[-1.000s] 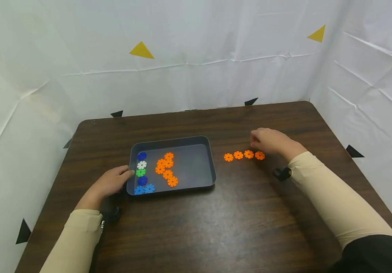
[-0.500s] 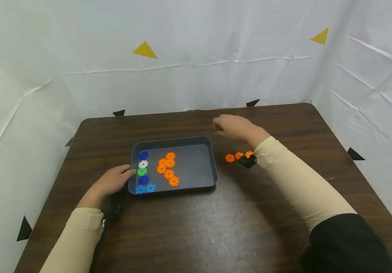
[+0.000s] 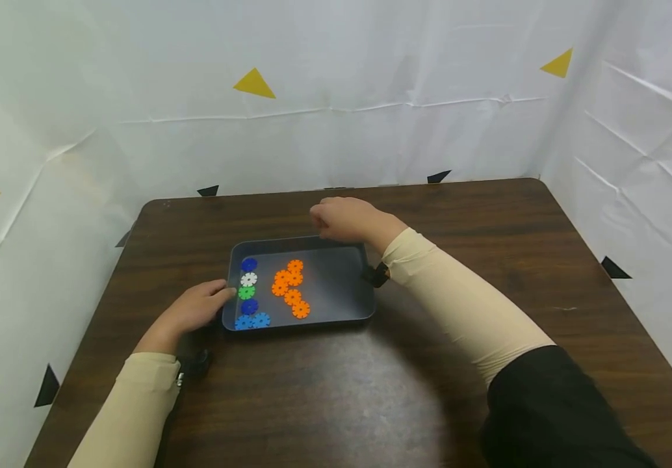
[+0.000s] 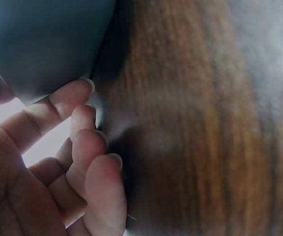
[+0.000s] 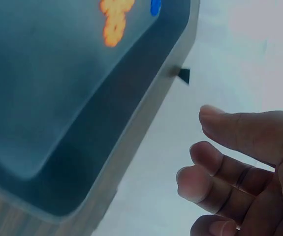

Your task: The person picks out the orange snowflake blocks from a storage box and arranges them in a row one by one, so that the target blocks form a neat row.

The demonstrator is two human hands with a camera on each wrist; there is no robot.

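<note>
A grey tray (image 3: 336,289) lies on the dark wooden table (image 3: 324,390). It holds a cluster of orange toothed discs (image 3: 290,287) and, along its left wall, a column of dark blue, white, green and light blue discs (image 3: 247,292). My left hand (image 3: 198,305) rests on the table with relaxed fingers (image 4: 84,120) touching the tray's left wall (image 4: 43,44). My right hand (image 3: 338,220) hovers over the tray's far rim, fingers loosely bent and holding nothing (image 5: 207,137). The right wrist view shows the tray (image 5: 57,108) and its orange discs (image 5: 114,22) below.
White sheets with yellow and black triangle marks (image 3: 254,84) wall in the table at the back and both sides. My right forearm (image 3: 459,305) crosses the table to the right of the tray and hides what lies under it.
My right hand has left the row of orange discs on the table and swung left to above the tray's far rim. The left hand has stayed at the tray's left wall.
</note>
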